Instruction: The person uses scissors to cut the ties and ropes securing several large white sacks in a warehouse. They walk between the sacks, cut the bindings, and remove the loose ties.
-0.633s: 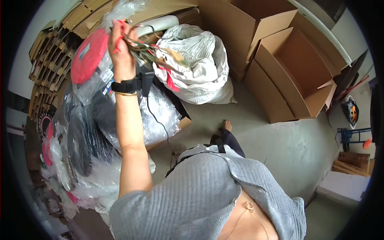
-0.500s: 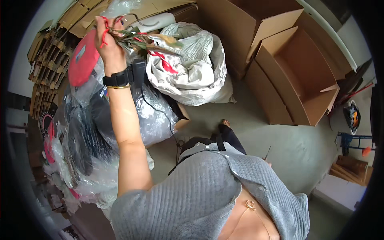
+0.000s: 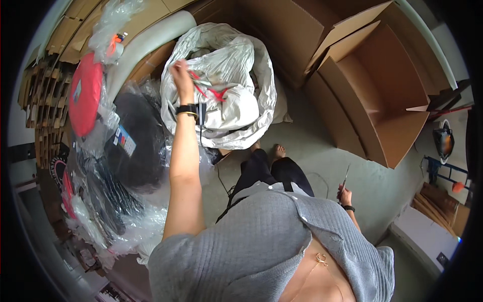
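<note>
My left hand [image 3: 181, 75] is over the left part of a big white woven sack [image 3: 266, 80], its fingers smeared by motion. Beside the fingertips are red and greenish strips [image 3: 197, 84]; whether the hand still grips any of them is not clear. Another red strip [image 3: 218, 94] lies on the white folds inside the sack's rolled rim. Low at my right side, my right hand [image 3: 345, 195] is closed round the dark handle of a slim pointed metal blade [image 3: 347, 173], its tip pointing up and away from me.
Large open cardboard boxes [image 3: 347, 116] stand at the right. Plastic-wrapped dark round goods [image 3: 136, 141] and a red round item [image 3: 85, 95] are piled at the left. A white roll [image 3: 146, 45] leans behind them, near stacked flat cardboard [image 3: 45, 95]. A cord runs by my legs.
My left hand has moved right and nearer, from above the plastic-wrapped pile to the sack, and the strip bundle no longer sticks out from it. My right hand has come into fuller view.
</note>
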Demonstrator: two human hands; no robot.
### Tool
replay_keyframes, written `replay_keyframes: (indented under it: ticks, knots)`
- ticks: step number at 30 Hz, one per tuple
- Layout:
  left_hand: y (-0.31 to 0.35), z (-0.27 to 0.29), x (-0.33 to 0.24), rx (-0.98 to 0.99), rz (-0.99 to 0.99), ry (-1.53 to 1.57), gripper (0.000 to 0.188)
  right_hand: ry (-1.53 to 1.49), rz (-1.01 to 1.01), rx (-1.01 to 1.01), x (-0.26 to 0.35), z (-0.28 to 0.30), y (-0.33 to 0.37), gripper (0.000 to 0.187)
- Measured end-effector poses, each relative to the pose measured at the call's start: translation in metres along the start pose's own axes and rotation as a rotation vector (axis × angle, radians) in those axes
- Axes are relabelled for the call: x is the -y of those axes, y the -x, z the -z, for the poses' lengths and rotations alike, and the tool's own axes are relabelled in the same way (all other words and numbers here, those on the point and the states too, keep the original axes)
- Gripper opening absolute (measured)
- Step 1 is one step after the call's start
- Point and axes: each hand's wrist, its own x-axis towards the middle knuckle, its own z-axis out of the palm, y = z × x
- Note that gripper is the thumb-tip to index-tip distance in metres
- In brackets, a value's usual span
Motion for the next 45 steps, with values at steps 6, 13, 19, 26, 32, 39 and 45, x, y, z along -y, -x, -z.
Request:
replay_keyframes:
  ticks: [6, 13, 19, 26, 32, 39, 45]
  knots:
    - [0.061, -0.001, 0.078, 0.913, 0.023, -1.319, 0.058, 0.156, -0.087, -0.003, 0.011, -0.013, 0.034, 0.041]
    - [0.077, -0.011, 0.115, 1.024, -0.302, -1.204, 0.03, 0.057, -0.126, 0.018, 0.038, -0.036, 0.027, 0.036]
    - [0.093, -0.006, 0.17, 1.332, 0.207, -1.312, 0.034, 0.093, -0.071, 0.035, 0.069, -0.044, 0.022, 0.036]
    - [0.031, -0.04, 0.09, 1.104, 0.18, -1.134, 0.038, 0.153, -0.095, 0.072, 0.051, -0.061, 0.03, 0.04]
    - [0.027, 0.008, 0.011, 0.723, 0.041, -1.07, 0.048, 0.265, 0.005, 0.224, 0.077, -0.074, -0.008, 0.038]
    - [0.125, 0.153, -0.068, 0.28, 0.08, -0.53, 0.042, 0.644, 0.176, 0.39, 0.12, -0.088, -0.066, 0.044]
    - [0.268, 0.264, -0.14, -0.052, 0.402, -0.668, 0.038, 0.736, 0.345, 0.666, 0.076, -0.11, -0.2, 0.036]
